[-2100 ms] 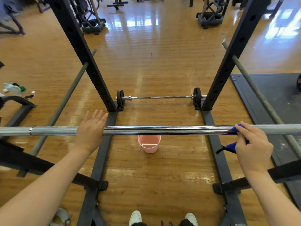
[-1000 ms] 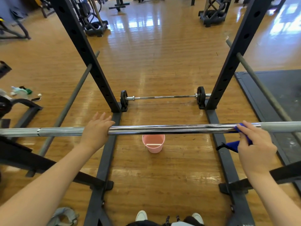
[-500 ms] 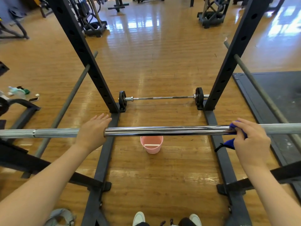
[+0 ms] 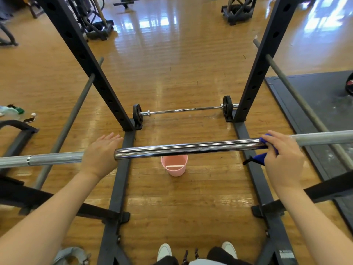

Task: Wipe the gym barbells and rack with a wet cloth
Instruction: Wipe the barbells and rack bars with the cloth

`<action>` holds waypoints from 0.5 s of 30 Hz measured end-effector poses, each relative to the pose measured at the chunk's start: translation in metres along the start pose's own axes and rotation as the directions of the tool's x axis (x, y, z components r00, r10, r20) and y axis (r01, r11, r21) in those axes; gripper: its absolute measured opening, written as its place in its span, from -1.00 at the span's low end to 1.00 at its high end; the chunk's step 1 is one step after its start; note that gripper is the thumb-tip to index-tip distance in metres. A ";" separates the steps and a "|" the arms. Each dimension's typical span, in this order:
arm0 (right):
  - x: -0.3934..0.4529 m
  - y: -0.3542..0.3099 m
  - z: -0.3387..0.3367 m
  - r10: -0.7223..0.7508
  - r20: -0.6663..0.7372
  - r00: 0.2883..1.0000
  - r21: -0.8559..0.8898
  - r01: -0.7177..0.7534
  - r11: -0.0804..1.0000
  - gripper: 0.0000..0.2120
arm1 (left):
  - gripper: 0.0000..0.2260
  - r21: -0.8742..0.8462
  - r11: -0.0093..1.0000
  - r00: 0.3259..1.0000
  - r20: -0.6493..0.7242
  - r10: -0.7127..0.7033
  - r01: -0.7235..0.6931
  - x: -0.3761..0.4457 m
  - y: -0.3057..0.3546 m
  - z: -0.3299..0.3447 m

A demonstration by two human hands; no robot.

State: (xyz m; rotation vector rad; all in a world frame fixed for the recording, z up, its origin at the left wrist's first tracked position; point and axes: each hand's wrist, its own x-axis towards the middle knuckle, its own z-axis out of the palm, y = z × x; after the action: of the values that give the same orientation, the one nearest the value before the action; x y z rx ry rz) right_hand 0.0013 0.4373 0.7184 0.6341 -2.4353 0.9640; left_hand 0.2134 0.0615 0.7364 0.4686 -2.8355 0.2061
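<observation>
Right hand [image 4: 282, 159] slid inward — cloth [image 4: 267, 150] mostly hidden.

Location type: gym, free-weight area. Indicators: a black steel power rack [image 4: 89, 60] with perforated uprights fills the centre of the frame; a chrome barbell [image 4: 191, 148] spans the lower middle; a second barbell with small plates [image 4: 183, 109] lies on the polished wooden floor [image 4: 172, 54]; exercise machines [image 4: 95, 22] occupy the top edge; a black rubber mat [image 4: 324, 96] covers the right side.
</observation>
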 end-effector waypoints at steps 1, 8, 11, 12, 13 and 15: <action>-0.004 0.003 -0.002 -0.027 0.009 1.000 -0.010 0.027 1.000 -0.77 | -0.59 -0.002 1.000 1.000 -0.008 0.001 -0.001 0.000 -0.001 0.001; 0.009 0.002 -0.005 0.056 -0.046 0.997 -0.003 -0.056 0.998 -0.81 | -0.58 0.025 1.000 0.998 -0.057 -0.008 0.009 -0.001 0.006 -0.005; 0.002 0.004 -0.007 -0.016 -0.014 1.000 -0.025 0.016 1.000 -0.80 | -0.58 0.031 0.999 0.998 -0.070 -0.006 0.008 -0.002 0.005 -0.006; -0.001 0.007 -0.009 -0.036 -0.009 0.999 -0.041 0.035 0.999 -0.79 | -0.58 0.030 0.999 0.998 -0.069 -0.009 0.011 -0.002 0.005 -0.006; -0.002 0.011 -0.010 -0.040 -0.012 0.999 -0.056 0.039 0.998 -0.78 | -0.58 0.030 0.999 0.998 -0.065 -0.012 0.014 -0.002 0.004 -0.005; 0.003 0.013 -0.010 0.010 -0.043 0.999 -0.049 -0.012 0.999 -0.80 | -0.57 0.031 0.999 0.998 -0.057 -0.013 0.015 -0.002 0.002 -0.002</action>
State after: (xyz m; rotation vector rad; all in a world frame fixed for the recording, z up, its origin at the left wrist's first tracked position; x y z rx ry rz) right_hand -0.0064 0.4525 0.7198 0.5776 -2.4190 0.9101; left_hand 0.2153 0.0638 0.7375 0.4819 -2.7767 0.2580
